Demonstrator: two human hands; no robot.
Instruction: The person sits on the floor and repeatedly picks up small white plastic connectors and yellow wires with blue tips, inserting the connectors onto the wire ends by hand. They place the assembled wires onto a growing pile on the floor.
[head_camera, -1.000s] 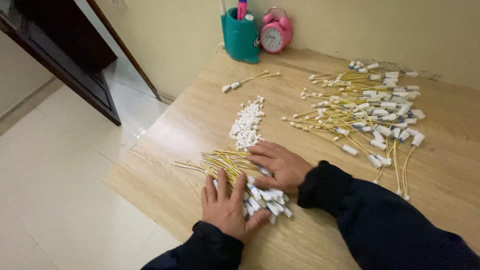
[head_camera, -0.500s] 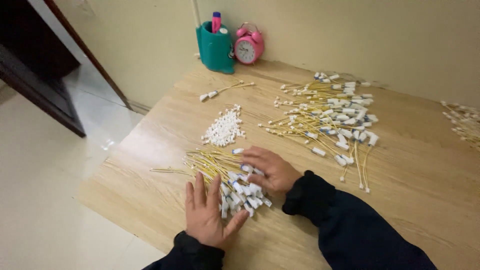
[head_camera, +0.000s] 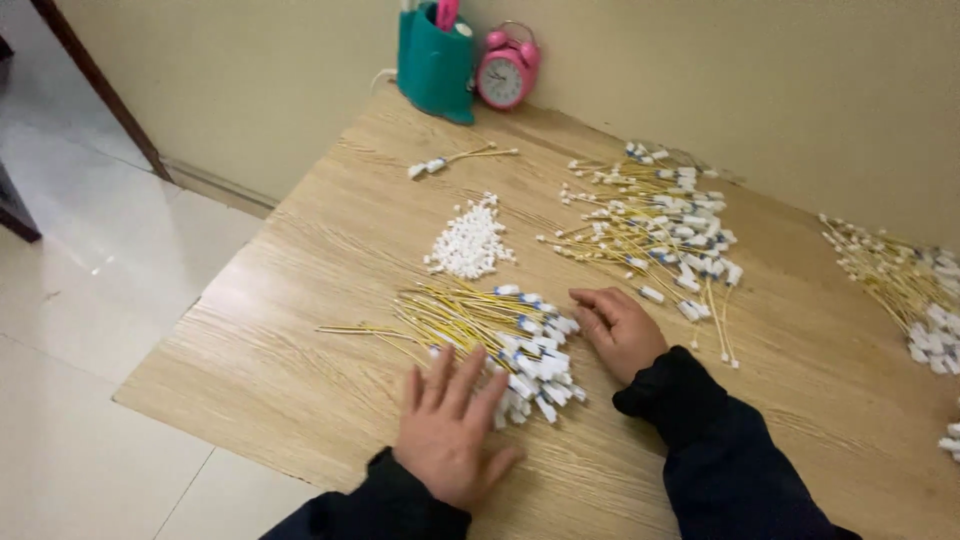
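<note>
A bundle of thin yellow wires with white connector ends (head_camera: 500, 335) lies on the wooden table (head_camera: 300, 300) in front of me. My left hand (head_camera: 448, 425) rests flat, fingers spread, its fingertips on the near white ends of that bundle. My right hand (head_camera: 620, 330) lies palm down at the bundle's right side, fingers touching the connectors. Neither hand grips anything. Both arms wear dark sleeves.
A small heap of white plastic pieces (head_camera: 468, 243) sits beyond the bundle. A larger spread of wires (head_camera: 655, 225) lies to the right, another pile (head_camera: 910, 285) at the far right. A teal holder (head_camera: 435, 60), a pink alarm clock (head_camera: 508, 72) and a single wire (head_camera: 455, 160) are near the wall.
The view has swung right, showing more of the table. My right hand has slid from on top of the bundle to its right side. My left hand stays on the near ends.
</note>
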